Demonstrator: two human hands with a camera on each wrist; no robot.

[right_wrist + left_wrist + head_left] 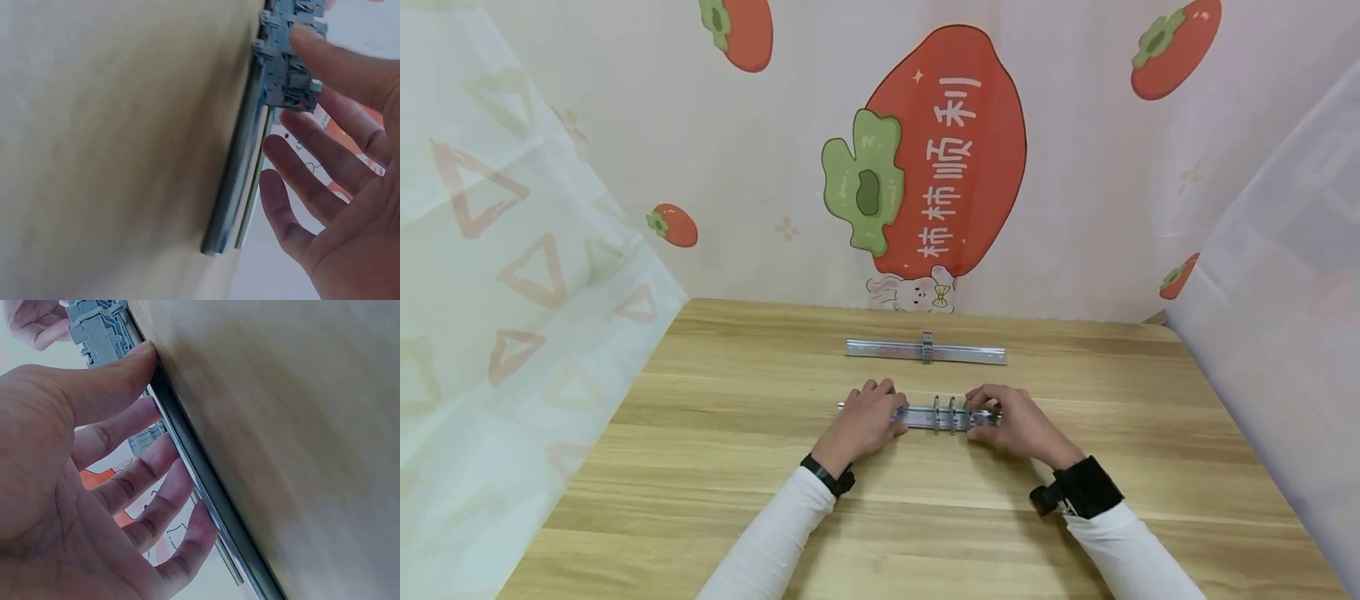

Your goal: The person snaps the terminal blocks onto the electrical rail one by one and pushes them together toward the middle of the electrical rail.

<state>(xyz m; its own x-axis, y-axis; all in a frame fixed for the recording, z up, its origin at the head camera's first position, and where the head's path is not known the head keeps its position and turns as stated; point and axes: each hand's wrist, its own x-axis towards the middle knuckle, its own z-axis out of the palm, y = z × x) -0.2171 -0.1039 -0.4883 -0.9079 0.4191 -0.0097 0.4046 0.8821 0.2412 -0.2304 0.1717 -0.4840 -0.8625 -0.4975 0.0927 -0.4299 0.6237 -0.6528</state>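
Note:
A slotted metal DIN rail [919,417] lies crosswise on the table in front of me. My left hand [867,419] grips its left part, thumb along the near edge and fingers on the far edge in the left wrist view. Grey terminal blocks stand on the rail right of its middle, among them a slim upright block [953,415]. At the rightmost terminal block [290,81], my right hand [1021,423] pinches with the thumb on the near face and the index finger behind. Its other fingers are spread beyond the rail in the right wrist view.
Farther back on the wooden table [737,517] lies a second DIN rail [883,348], parallel to the first. A small group of terminal blocks [927,348] sits near its middle. A persimmon-printed curtain [1075,183] hangs behind the table, with cloth at both sides.

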